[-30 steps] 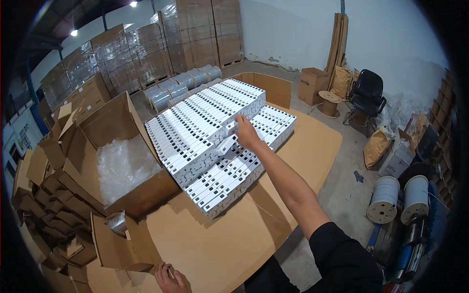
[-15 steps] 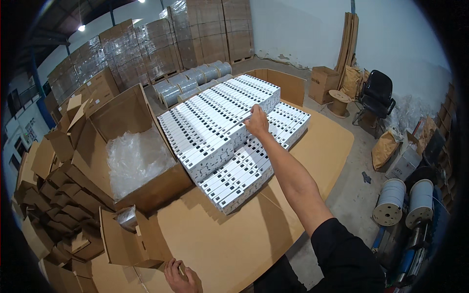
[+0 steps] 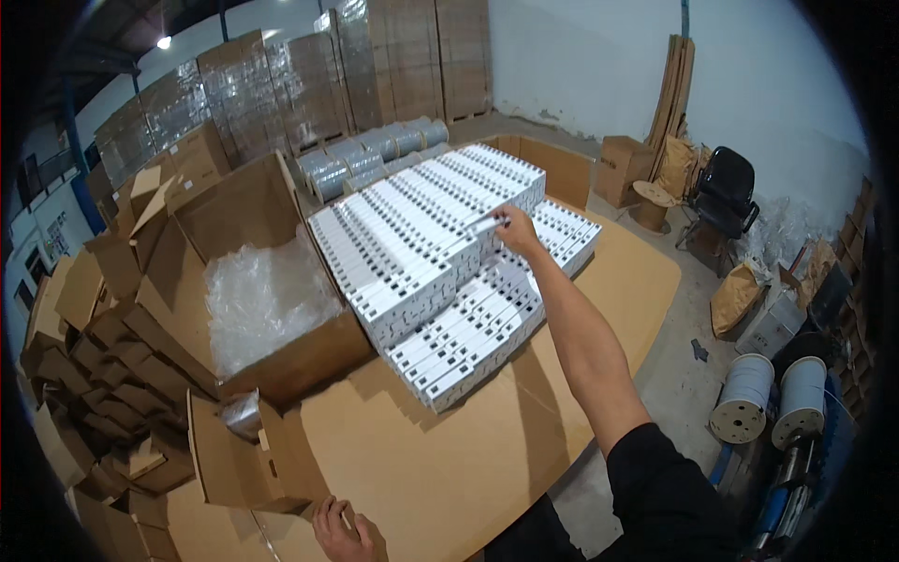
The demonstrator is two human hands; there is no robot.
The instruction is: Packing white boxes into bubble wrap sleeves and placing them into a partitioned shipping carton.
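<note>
Stacked rows of slim white boxes [image 3: 403, 234] with small dark squares stand on the cardboard-covered table [image 3: 421, 468]. At the right edge of the upper layer, my right hand [image 3: 518, 231] pinches the end of one slim white box [image 3: 485, 225], which sits slightly askew on the stack. A lower layer of the same boxes shows at the near right side. My left hand [image 3: 344, 532] lies with loosely bent, parted fingers at the near corner of a small open carton [image 3: 239, 468]. That carton has a clear plastic roll [image 3: 242, 415] in it.
Left of the stack is a large open carton [image 3: 290, 361] with crumpled clear plastic [image 3: 267, 295] inside. Folded cardboard boxes [image 3: 103, 375] crowd the far left. Wrapped reels [image 3: 375, 150] lie behind the table. A black chair [image 3: 726, 187] and cable spools [image 3: 742, 398] are on the right.
My right hand has drawn slightly back and to the right, and a slim white box now shows lifted and angled in its fingers. My left hand has barely moved.
</note>
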